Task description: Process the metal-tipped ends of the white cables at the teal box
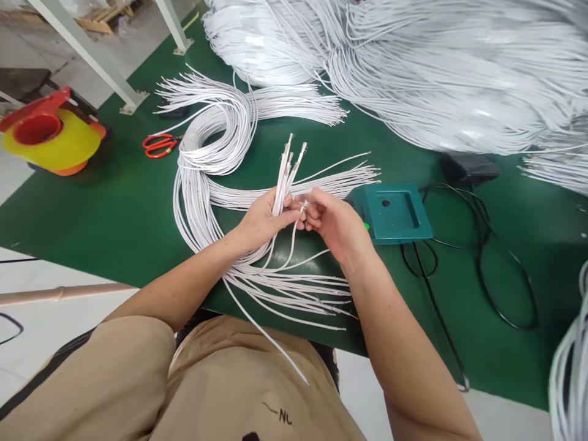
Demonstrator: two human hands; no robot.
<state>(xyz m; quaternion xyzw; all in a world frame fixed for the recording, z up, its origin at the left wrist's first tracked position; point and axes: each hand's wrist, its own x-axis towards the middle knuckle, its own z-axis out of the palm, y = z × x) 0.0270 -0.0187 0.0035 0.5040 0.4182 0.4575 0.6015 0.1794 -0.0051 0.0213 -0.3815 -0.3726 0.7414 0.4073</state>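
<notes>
Head view: the fingertips of both hands crowd round the frayed-looking tip of a single white cable [293, 239], hiding part of it; the large cable heap [436, 73] is cut off at the upper right of the frame. The gathered white strands [282, 185] stand with their long axis nearly upright in the frame, ends pointing to the top and leaning slightly right, while the single cable rises from lower centre. The strands lie in the left hand [263, 219], which is closed around them, left of the right hand [334, 219]. The right hand's fingers are curled nearly shut beside the single cable's tip; whether they pinch it, I cannot tell. Both are over the green tabletop [110, 202], mid-frame.
</notes>
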